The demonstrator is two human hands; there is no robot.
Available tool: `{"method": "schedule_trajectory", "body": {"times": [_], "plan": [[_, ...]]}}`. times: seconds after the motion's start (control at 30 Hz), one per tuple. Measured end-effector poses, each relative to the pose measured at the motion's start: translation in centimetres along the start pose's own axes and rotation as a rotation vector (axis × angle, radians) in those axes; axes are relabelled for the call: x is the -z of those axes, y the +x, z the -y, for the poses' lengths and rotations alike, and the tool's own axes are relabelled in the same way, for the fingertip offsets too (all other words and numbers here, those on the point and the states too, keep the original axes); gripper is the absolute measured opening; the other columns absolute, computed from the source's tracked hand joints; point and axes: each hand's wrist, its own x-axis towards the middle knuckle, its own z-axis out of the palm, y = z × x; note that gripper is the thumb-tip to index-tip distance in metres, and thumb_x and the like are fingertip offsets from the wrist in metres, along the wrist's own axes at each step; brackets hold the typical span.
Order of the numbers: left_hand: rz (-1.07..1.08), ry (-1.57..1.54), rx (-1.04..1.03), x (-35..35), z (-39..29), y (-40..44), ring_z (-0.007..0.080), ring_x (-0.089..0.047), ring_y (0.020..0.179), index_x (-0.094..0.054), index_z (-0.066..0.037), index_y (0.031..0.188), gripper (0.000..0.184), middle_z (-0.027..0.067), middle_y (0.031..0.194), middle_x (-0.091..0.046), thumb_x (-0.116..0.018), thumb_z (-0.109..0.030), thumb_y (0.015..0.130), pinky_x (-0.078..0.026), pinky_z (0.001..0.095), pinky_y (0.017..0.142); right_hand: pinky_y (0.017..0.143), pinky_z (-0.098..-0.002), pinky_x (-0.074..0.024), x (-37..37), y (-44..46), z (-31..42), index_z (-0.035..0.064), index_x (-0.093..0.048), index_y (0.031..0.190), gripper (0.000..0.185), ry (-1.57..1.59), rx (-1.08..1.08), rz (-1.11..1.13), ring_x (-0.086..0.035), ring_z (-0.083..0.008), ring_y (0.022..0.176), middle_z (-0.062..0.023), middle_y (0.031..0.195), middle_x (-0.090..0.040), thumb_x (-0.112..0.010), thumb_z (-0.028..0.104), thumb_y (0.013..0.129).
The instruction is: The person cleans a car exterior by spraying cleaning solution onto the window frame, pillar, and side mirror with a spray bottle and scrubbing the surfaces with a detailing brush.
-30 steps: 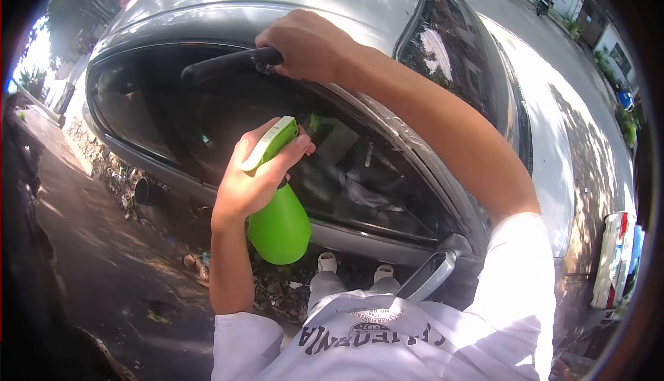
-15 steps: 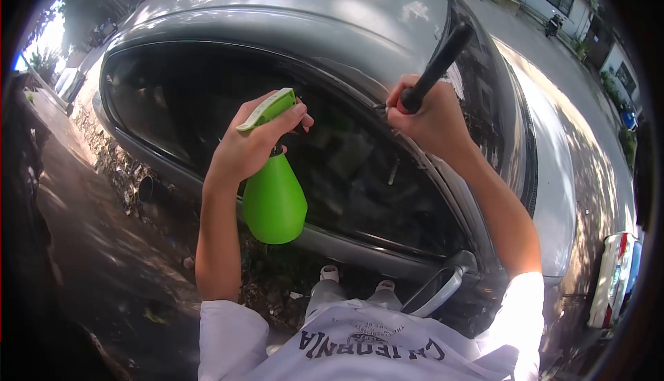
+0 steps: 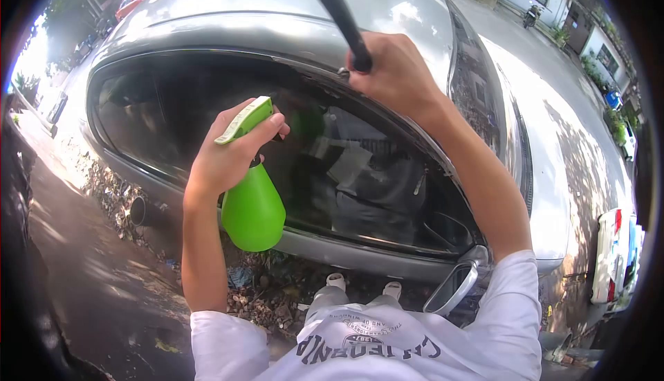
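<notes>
My left hand [image 3: 225, 152] is wrapped around the neck of a green spray bottle [image 3: 254, 208], its fingers at the trigger. The bottle hangs upright in front of the dark side window [image 3: 304, 166] of a silver car [image 3: 277, 24]. My right hand [image 3: 398, 76] grips a tool with a long black handle [image 3: 340, 21] at the top edge of the window, by the roof. The handle points up and to the left, while the tool's working end is mostly hidden by my fingers.
A side mirror [image 3: 453, 287] sticks out near my right elbow. Leaves and rubble [image 3: 266, 291] lie on the ground between my feet and the car. A white vehicle [image 3: 609, 256] stands at the right, and a motorcycle [image 3: 532, 15] farther up the road.
My right hand has moved left and up along the window's top edge, and the black handle now tilts left instead of right. The spray bottle appears slightly lower and to the left.
</notes>
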Motion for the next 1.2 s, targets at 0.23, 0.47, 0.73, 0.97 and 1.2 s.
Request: {"method": "schedule_trajectory", "body": {"times": [0.23, 0.47, 0.73, 0.97, 1.2], "plan": [[0.221, 0.034, -0.136, -0.5, 0.0, 2.8, 0.0072, -0.063, 0.090, -0.065, -0.008, 0.100, 0.021, -0.0006, 0.091, -0.070, -0.064, -0.029, 0.097, -0.046, 0.0252, 0.066, 0.062, -0.0364, -0.0468, 4.0, -3.9, 0.3, 0.0032, -0.064, 0.083, 0.011, -0.104, -0.157, 0.029, -0.059, -0.0255, 0.064, -0.0102, 0.068, -0.059, -0.067, 0.006, 0.073], [0.296, 0.041, -0.182, -1.9, 0.2, 3.4, 0.0043, -0.061, 0.085, -0.065, -0.008, 0.100, 0.021, -0.0020, 0.091, -0.070, -0.064, -0.028, 0.098, -0.045, 0.0229, 0.061, 0.074, -0.0471, -0.0512, 1.7, -2.4, 1.3, 0.0014, -0.065, 0.081, 0.015, -0.190, -0.159, 0.108, -0.064, -0.0413, 0.080, -0.0195, 0.079, -0.065, -0.069, 0.011, 0.070], [0.225, 0.083, -0.070, -0.1, -1.1, 4.3, 0.0057, -0.062, 0.087, -0.065, -0.007, 0.101, 0.020, -0.0010, 0.091, -0.071, -0.065, -0.027, 0.097, -0.046, 0.0239, 0.062, 0.071, -0.0457, -0.0501, -5.3, 5.2, 0.9, 0.0025, -0.065, 0.084, 0.013, -0.144, 0.151, -0.067, -0.063, -0.0413, 0.079, -0.0168, 0.085, -0.066, -0.068, 0.008, 0.072], [0.193, 0.109, -0.135, 2.2, 0.0, 3.6, 0.0052, -0.059, 0.071, -0.066, -0.004, 0.094, 0.020, 0.0011, 0.085, -0.070, -0.065, -0.024, 0.096, -0.045, 0.0229, 0.057, 0.066, -0.0380, -0.0500, 4.2, -6.9, -1.3, 0.0056, -0.062, 0.079, 0.013, -0.048, -0.141, 0.148, -0.064, -0.0322, 0.074, -0.0105, 0.080, -0.061, -0.072, 0.006, 0.070], [0.175, 0.002, -0.036, -0.7, -3.4, 5.4, 0.0079, -0.060, 0.077, -0.068, -0.006, 0.091, 0.026, 0.0004, 0.080, -0.069, -0.064, -0.031, 0.095, -0.047, 0.0268, 0.062, 0.068, -0.0451, -0.0499, -3.7, 5.5, -0.6, 0.0021, -0.065, 0.082, 0.015, -0.083, 0.138, 0.059, -0.063, -0.0413, 0.076, -0.0164, 0.079, -0.066, -0.073, 0.006, 0.069]]}}
